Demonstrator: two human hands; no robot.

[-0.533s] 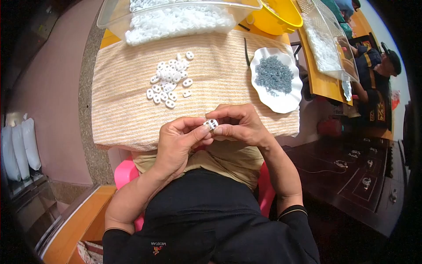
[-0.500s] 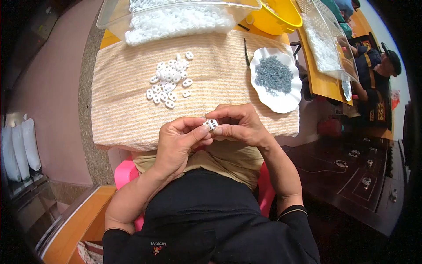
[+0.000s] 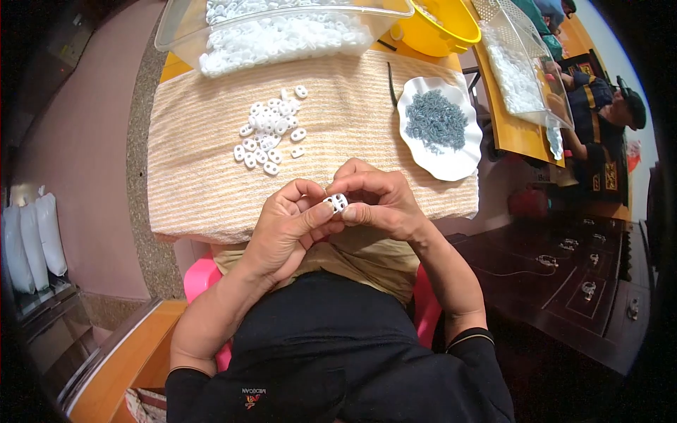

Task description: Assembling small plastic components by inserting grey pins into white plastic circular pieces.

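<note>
My left hand [image 3: 288,218] and my right hand [image 3: 384,204] meet above the near edge of the cloth, both closed in a fingertip pinch. Between them they hold small white plastic pieces [image 3: 337,203] with dark holes, which look like two ovals side by side. Fingers hide part of these pieces. Farther off to the left lies a loose pile of white two-hole oval pieces [image 3: 269,123], with a few scattered round it. On the right, a wavy-rimmed white plate [image 3: 451,163] carries a heap of small grey-blue pieces [image 3: 436,121].
A striped cloth [image 3: 204,169] covers the table. Behind it stands a clear bin [image 3: 282,42] full of white pieces, beside a yellow basin [image 3: 430,39]. A black strip [image 3: 392,84] lies near the plate. Another person [image 3: 599,106] sits by a second bin [image 3: 518,77] at right.
The white pieces have turned slightly between my fingertips, so more of their holes show. My right fingers have shifted a little; both hands stay in about the same place.
</note>
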